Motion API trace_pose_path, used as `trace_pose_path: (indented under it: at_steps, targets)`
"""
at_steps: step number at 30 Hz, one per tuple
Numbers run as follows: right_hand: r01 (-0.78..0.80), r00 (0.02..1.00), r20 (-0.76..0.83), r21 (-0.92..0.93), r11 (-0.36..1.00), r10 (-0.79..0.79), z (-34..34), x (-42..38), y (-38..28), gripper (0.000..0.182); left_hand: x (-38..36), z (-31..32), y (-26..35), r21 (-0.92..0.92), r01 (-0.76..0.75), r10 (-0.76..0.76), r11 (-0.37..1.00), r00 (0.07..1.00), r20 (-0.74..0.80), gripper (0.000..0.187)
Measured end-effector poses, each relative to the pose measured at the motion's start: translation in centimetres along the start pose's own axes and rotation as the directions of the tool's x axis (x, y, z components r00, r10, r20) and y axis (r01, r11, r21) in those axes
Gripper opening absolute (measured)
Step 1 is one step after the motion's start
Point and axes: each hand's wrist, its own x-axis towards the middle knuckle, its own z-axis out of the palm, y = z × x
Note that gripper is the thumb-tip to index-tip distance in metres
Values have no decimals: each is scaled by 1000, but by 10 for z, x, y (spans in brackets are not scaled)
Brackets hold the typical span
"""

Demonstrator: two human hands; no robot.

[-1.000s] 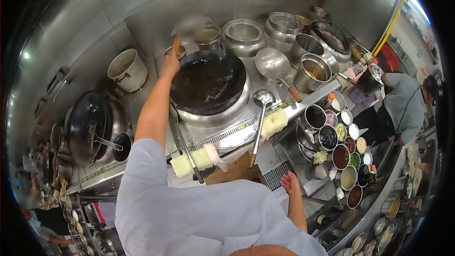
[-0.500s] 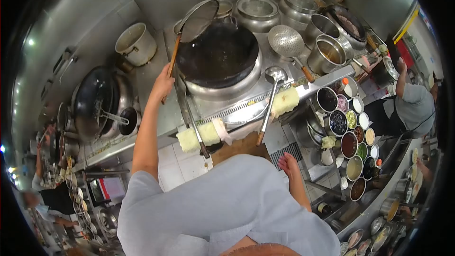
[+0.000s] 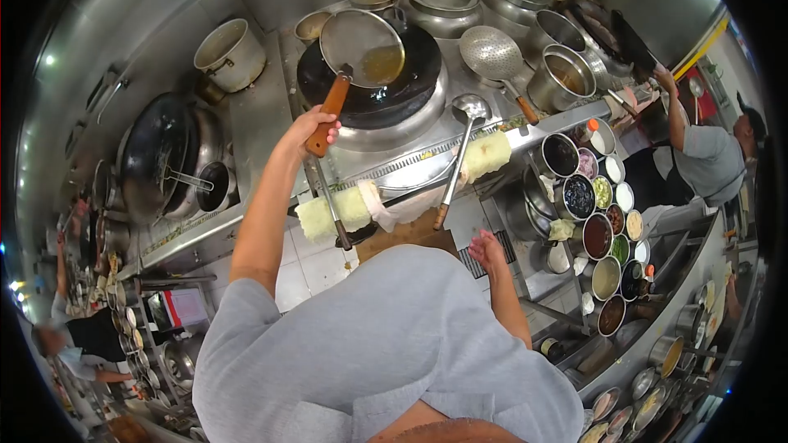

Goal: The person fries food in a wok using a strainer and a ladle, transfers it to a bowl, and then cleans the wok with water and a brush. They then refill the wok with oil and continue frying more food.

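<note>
My left hand (image 3: 310,131) is closed round the wooden handle of a round mesh strainer (image 3: 349,33). The strainer lies over a dark wok (image 3: 423,82) on the stove, and yellowish liquid shows through its lower right part. My right hand (image 3: 489,252) hangs low to the right of my body, fingers apart and holding nothing. Between the two hands a ladle (image 3: 471,107) rests across the stove's front edge, its handle toward me. Near my left forearm a long metal-handled utensil (image 3: 332,209) leans on the same edge; its working end is hidden.
A perforated skimmer (image 3: 491,52) lies right of the wok, beside steel pots (image 3: 566,78). Several seasoning bowls (image 3: 597,234) stand at the right. Rolled yellowish cloths (image 3: 486,156) line the stove edge. Another wok (image 3: 156,156) tilts at the left. A co-worker (image 3: 710,164) stands at the right.
The strainer has turned from a steep tilt to face me over the wok, and my left hand has turned with its handle. Yellowish liquid now shows at the mesh. My right hand stays low.
</note>
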Motion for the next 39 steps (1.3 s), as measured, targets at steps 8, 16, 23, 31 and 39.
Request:
trace_pose_path:
  at_steps: [8,16,23,31,39]
  targets:
    - [-50,998,-21,21,999,51,-15,-6,8,28,13,4,-15,-439,88,14,894,974,225,37]
    - [-11,1000,10,29,1000,11,-18,1,6,27,-40,-28,47,421,-238,276,875,960,-32,60]
    - [-75,997,18,-27,997,75,-14,3,18,29,-45,-74,67,844,-62,387,533,904,-179,68]
    - [-72,997,30,-97,993,75,-3,-10,17,32,-85,-64,69,640,37,56,768,990,-126,59]
    - [-143,989,2,-151,978,145,0,-10,30,31,-61,-39,23,128,112,-128,985,984,124,44]
